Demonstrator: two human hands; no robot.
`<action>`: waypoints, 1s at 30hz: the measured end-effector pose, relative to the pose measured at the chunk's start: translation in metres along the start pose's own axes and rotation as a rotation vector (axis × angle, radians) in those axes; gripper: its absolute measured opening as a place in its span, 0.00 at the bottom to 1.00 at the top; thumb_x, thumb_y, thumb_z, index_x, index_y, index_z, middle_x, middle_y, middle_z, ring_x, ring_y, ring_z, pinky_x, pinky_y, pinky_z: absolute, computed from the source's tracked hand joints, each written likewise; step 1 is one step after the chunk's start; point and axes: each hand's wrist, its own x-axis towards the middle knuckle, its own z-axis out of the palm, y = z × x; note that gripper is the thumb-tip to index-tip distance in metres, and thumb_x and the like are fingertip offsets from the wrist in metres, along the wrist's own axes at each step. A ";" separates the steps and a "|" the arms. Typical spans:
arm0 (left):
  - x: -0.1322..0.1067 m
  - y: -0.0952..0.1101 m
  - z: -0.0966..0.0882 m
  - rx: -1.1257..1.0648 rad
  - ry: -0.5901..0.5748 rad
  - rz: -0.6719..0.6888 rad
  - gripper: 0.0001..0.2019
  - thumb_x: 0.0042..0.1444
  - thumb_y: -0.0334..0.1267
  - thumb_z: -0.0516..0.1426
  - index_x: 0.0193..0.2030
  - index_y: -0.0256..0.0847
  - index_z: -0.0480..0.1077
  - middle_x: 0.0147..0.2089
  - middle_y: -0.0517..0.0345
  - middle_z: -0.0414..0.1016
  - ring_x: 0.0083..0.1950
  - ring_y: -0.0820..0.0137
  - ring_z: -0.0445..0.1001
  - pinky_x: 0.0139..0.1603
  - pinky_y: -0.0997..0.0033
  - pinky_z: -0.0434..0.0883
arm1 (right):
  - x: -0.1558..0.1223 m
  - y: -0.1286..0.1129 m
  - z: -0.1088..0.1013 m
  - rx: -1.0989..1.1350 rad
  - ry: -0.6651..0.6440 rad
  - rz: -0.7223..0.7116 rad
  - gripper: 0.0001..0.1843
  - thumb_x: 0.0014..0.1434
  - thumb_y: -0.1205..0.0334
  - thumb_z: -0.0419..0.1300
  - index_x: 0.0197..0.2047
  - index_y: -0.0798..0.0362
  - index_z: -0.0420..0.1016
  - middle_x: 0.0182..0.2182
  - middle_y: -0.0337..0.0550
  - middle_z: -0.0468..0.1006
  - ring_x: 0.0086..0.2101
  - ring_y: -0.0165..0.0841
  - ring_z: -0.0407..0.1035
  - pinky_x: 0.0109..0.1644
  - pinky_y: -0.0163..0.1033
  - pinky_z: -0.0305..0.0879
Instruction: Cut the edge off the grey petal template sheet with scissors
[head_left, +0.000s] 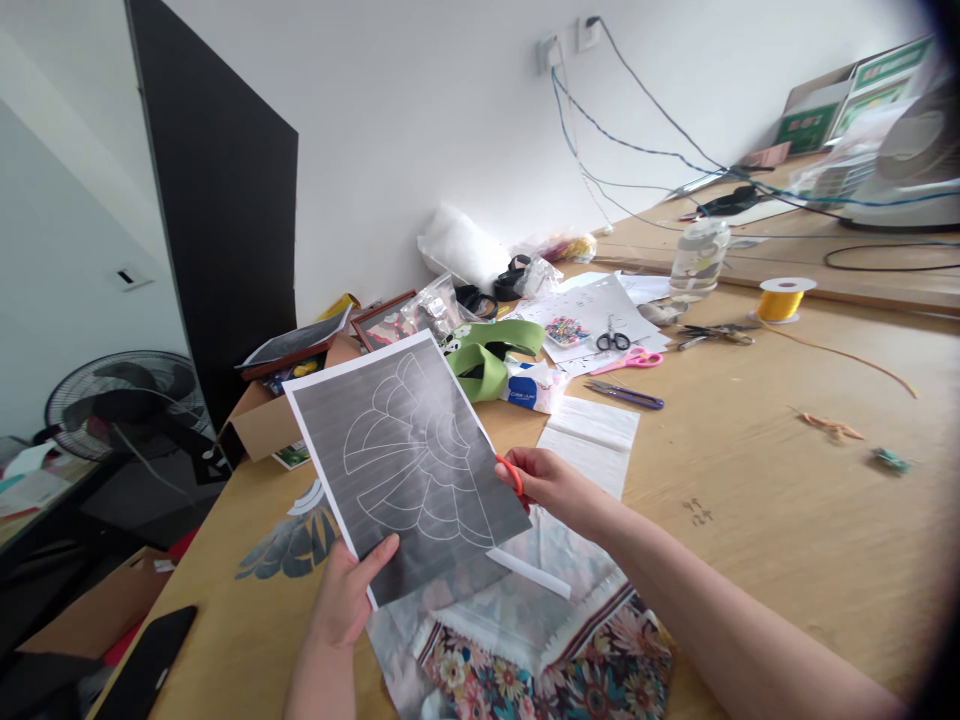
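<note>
My left hand [346, 592] grips the lower corner of a grey printed sheet [405, 462] with white fan-shaped outlines, holding it up over the wooden table [750, 500]. My right hand [553, 484] is closed on red-handled scissors [512, 474] at the sheet's right edge. A thin white paper strip [529, 572] hangs off just below the sheet. Under my arms lie a floral cloth [555, 670] and a clear plastic sheet [525, 560].
Further back are a green tape dispenser [489, 358], black scissors [613, 340], pink scissors [637, 359], a purple pen [626, 395], a water bottle [699, 258], a yellow ribbon spool [781, 298], a cardboard box [270, 415] and cables. A fan [124, 405] stands left of the table.
</note>
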 end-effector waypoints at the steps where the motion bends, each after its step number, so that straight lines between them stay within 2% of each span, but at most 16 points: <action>1: 0.000 0.000 0.000 0.000 -0.007 0.000 0.29 0.34 0.39 0.74 0.46 0.37 0.77 0.47 0.45 0.80 0.55 0.49 0.74 0.60 0.51 0.67 | 0.000 0.000 0.000 -0.001 0.003 0.001 0.30 0.47 0.31 0.62 0.27 0.52 0.65 0.20 0.33 0.65 0.23 0.27 0.61 0.27 0.35 0.54; 9: 0.001 0.001 0.002 0.000 0.008 -0.006 0.29 0.32 0.40 0.74 0.45 0.36 0.77 0.46 0.45 0.81 0.53 0.49 0.75 0.59 0.51 0.68 | 0.000 0.000 0.001 -0.011 0.019 -0.008 0.30 0.46 0.31 0.62 0.26 0.52 0.64 0.19 0.33 0.64 0.22 0.27 0.60 0.26 0.35 0.53; 20: -0.001 0.002 0.001 0.019 -0.027 -0.024 0.27 0.33 0.41 0.74 0.43 0.36 0.78 0.45 0.44 0.81 0.51 0.49 0.76 0.58 0.50 0.69 | 0.000 0.003 -0.003 0.029 -0.023 -0.020 0.28 0.49 0.34 0.64 0.27 0.53 0.65 0.22 0.33 0.66 0.23 0.26 0.61 0.28 0.35 0.56; 30: -0.001 0.001 -0.001 0.023 -0.040 -0.031 0.27 0.34 0.41 0.74 0.43 0.36 0.79 0.46 0.43 0.81 0.52 0.48 0.76 0.58 0.50 0.69 | 0.001 0.001 -0.001 0.017 0.006 -0.015 0.29 0.47 0.32 0.63 0.27 0.52 0.65 0.21 0.33 0.64 0.22 0.27 0.60 0.27 0.35 0.55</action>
